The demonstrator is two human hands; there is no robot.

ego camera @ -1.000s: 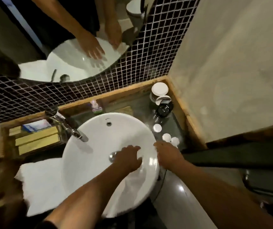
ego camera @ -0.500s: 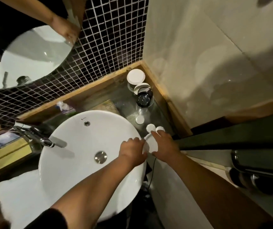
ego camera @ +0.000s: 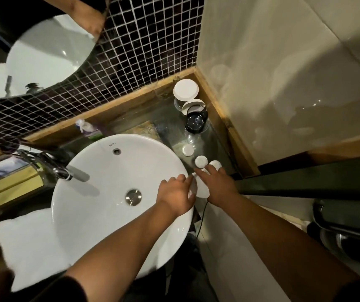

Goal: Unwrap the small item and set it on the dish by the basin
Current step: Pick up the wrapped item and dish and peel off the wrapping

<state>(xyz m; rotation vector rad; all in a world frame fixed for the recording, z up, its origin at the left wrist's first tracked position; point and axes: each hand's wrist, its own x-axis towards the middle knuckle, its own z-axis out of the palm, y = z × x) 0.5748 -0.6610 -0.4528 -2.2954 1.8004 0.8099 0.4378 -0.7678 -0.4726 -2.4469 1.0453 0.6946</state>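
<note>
I am holding my left hand (ego camera: 178, 194) and right hand (ego camera: 218, 184) against the white dish (ego camera: 202, 189) beside the basin (ego camera: 100, 192), grip and the small item hidden, risking nudging the dish off the surface (ego camera: 209, 140).

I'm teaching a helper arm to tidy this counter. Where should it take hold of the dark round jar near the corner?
Grip the dark jar around its rounded sides, coming down from above. It stands upright; the basin side is open, while the wooden edge and the white lid leaning at its back likely crowd those approaches.
</note>
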